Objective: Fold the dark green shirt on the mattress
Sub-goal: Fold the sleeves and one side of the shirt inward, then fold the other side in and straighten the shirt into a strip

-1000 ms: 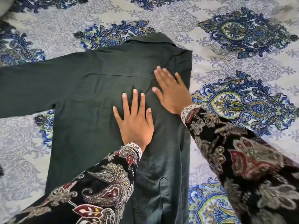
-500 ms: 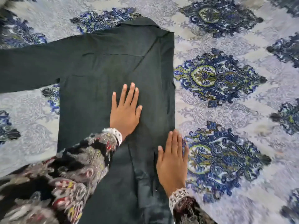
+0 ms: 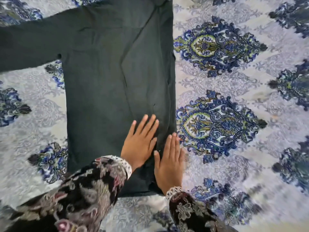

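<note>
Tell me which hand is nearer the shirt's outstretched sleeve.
Left. The left hand lies flat on the dark green shirt, closer to the sleeve; the right hand presses the shirt's opposite edge.

Soft, even daylight with faint shadows; motion blur smears the lower edges.

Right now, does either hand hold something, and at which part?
Nothing is held. The left hand and right hand lie flat with straight fingers, pressing the dark green shirt near its lower right edge.
</note>
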